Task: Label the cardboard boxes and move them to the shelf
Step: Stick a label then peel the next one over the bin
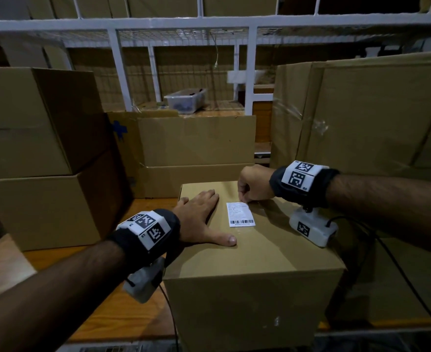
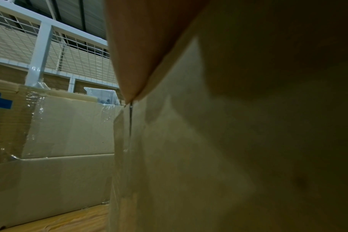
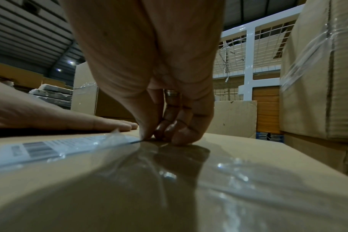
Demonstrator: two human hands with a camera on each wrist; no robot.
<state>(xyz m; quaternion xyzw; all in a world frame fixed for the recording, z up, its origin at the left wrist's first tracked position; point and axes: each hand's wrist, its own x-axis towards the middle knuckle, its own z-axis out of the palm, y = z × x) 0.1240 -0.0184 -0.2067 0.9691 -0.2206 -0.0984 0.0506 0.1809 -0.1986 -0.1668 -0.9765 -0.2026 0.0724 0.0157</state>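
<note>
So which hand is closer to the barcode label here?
Right. The right hand has its curled fingertips at the label's far corner, touching it. The left hand lies flat on the box beside the label, clear of it.

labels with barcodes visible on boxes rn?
1. The white label lies on top of the near box, right hand at its far corner. Other boxes' hidden faces may carry more.

The person's forearms are bare, and each wrist carries a dark fabric band (image 1: 158, 232) wrapped with white panels printed in black square-code markers. Under each wrist hangs a white camera housing (image 1: 313, 228), marker-tagged on the right, trailing a thin black cable (image 1: 397, 270). One finger wears a ring (image 3: 172, 92).
</note>
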